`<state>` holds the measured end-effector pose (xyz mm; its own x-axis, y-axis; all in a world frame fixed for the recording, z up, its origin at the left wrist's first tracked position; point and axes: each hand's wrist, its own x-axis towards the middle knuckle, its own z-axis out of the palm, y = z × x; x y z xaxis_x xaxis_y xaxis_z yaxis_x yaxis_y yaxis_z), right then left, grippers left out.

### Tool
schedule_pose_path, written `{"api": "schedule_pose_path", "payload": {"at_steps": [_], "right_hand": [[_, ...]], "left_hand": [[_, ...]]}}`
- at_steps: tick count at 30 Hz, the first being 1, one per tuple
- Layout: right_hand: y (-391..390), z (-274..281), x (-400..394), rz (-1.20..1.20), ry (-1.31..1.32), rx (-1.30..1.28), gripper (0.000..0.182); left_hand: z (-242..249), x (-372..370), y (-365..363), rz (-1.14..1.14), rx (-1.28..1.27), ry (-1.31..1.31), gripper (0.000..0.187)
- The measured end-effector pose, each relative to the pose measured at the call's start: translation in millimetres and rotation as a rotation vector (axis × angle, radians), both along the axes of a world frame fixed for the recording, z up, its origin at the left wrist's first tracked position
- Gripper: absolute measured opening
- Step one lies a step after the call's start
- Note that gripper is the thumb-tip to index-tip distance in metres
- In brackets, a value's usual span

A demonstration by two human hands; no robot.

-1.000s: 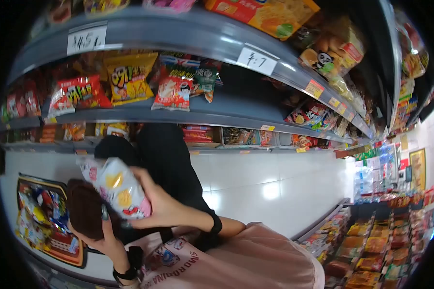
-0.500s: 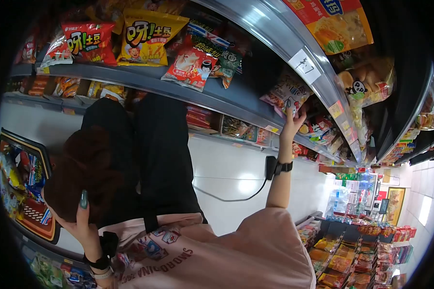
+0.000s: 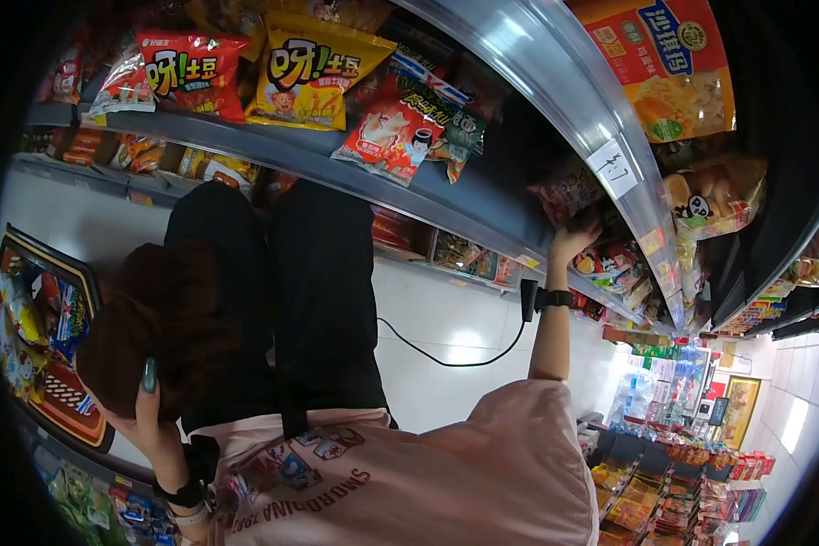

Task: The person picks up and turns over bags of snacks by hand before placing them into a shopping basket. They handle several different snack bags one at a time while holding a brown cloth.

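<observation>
On the left, my left hand [image 3: 150,423] grips a dark brown cloth item [image 3: 155,337], its thumb on top and its other fingers mostly hidden beneath. My right hand [image 3: 575,238] reaches into the grey shelf at the right, its fingers closed at the lower edge of a pinkish snack bag [image 3: 566,193]. That bag lies in shadow, and the fingertips are partly blurred. To its left on the same shelf are a red-and-white snack bag [image 3: 393,136], a yellow bag [image 3: 317,73] and a red bag [image 3: 194,75].
A patterned tray [image 3: 89,414] with snack packs lies at the far left. A clear shelf edge with a price label [image 3: 614,169] runs above my right hand. A black cable [image 3: 446,365] hangs from my right wrist. More stocked racks [image 3: 655,496] stand at the lower right.
My right hand and the pinkish bag are deeper in the shelf's shadow, with the fingers less visible. The view has shifted, so the shelves appear farther right. My left hand still holds the brown cloth.
</observation>
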<state>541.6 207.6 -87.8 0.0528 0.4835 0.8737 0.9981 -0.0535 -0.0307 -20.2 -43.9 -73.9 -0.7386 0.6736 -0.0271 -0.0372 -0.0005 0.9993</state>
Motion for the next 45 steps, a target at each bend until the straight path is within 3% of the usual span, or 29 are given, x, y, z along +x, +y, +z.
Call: {"api": "schedule_pose_path", "payload": {"at_steps": [3, 4, 7, 9, 11, 15, 17, 18, 19, 20, 21, 22, 23, 24, 25, 27, 28, 29, 30, 32, 33, 35, 37, 38, 39, 41, 42, 43, 45], "right_hand": [[-3, 9, -37, -0.028, -0.004, -0.145, 0.048], [2, 8, -33, 0.101, 0.031, -0.334, 0.041], [9, -2, -34, 0.203, 0.204, -0.432, 0.039], [13, -3, -27, 0.229, 0.151, -0.432, 0.037], [12, 8, -28, 0.069, -0.019, -0.606, 0.035], [9, 23, -32, 0.103, -0.170, -0.677, 0.031], [16, -4, 11, 0.217, -0.155, -0.553, 0.028], [12, -10, 22, -0.051, -0.309, -0.645, 0.029], [5, -4, 15, -0.213, -0.267, -0.814, 0.029], [0, 1, -5, -0.348, -0.305, -0.808, 0.031], [-10, 27, -17, -0.156, -0.253, -0.921, 0.019], [-34, 45, -111, 0.232, 0.015, -0.515, 0.024], [-43, 35, -127, 0.384, 0.259, -0.502, 0.026], [-58, 37, -161, 0.515, 0.423, -0.591, 0.030], [-77, 36, -199, 0.630, 0.580, -0.675, 0.034], [-106, 23, -248, 1.108, 0.707, -0.914, 0.053], [-124, 29, -301, 1.182, 0.872, -1.080, 0.078], [-130, 30, -343, 0.764, 1.476, -1.345, 0.095], [-156, 24, -365, 1.466, 1.236, -1.103, 0.101], [-179, -23, -351, 1.578, 1.798, -1.405, 0.091], [-177, -19, -364, 1.568, 1.970, -1.390, 0.090], [-171, -28, -368, 1.597, 2.212, -1.373, 0.088], [-160, -31, -365, 1.710, 2.365, -1.357, 0.086], [-157, -32, -364, 1.782, 2.398, -1.370, 0.085], [-155, -34, -362, 1.857, 2.418, -1.390, 0.084], [-154, -31, -356, 1.999, 2.424, -1.451, 0.082], [-157, -23, -353, 1.983, 2.494, -1.495, 0.070], [-159, -30, -344, 1.994, 2.486, -1.496, 0.070], [-163, -49, -326, 1.808, 2.385, -1.435, 0.061]], "left_hand": [[-2, 0, 3, 0.025, -0.019, -0.008, 0.070], [-2, 0, 3, 0.039, -0.021, -0.016, 0.070], [-9, -3, 1, 0.040, -0.017, -0.021, 0.070], [-5, -2, 3, 0.025, -0.006, -0.022, 0.068], [-3, -3, 4, 0.008, 0.004, -0.020, 0.067], [-3, -1, 9, 0.005, 0.000, -0.045, 0.066], [-3, -2, 10, -0.004, 0.003, -0.024, 0.067], [0, 2, 13, 0.000, -0.027, 0.075, 0.069], [2, 0, 12, -0.085, -0.041, 0.087, 0.070], [14, 9, 17, -0.084, 0.009, -0.105, 0.074], [21, 17, 20, -0.050, 0.063, -0.151, 0.073], [28, 9, 21, -0.191, 0.061, -0.076, 0.068], [43, 12, 27, -0.229, 0.229, -0.282, 0.063], [29, 4, 19, -0.279, 0.178, -0.042, 0.064], [38, 0, 22, -0.380, 0.251, 0.032, 0.063], [41, 9, 25, -0.434, 0.259, 0.222, 0.066], [46, 16, 22, -0.460, 0.257, 0.112, 0.066], [44, 20, 24, -0.492, 0.338, 0.255, 0.065], [50, 24, 24, -0.575, 0.344, 0.234, 0.065], [52, 34, 28, -0.807, 0.365, 0.173, 0.069], [49, 35, 30, -0.952, 0.374, 0.131, 0.072], [62, 20, 24, -0.943, 0.354, 0.188, 0.061], [54, -3, 23, -0.877, 0.280, 0.018, 0.047], [45, -12, 25, -0.657, 0.412, -0.114, 0.035], [39, -34, 21, -0.400, 0.289, -0.100, 0.031], [21, -90, 15, 0.015, 0.146, 0.110, 0.026], [-2, -122, 14, 0.213, 0.061, 0.346, 0.024], [-37, -153, 6, 0.355, 0.002, 0.441, 0.037], [-92, -201, -11, 0.634, -0.600, 0.751, 0.061]]}}
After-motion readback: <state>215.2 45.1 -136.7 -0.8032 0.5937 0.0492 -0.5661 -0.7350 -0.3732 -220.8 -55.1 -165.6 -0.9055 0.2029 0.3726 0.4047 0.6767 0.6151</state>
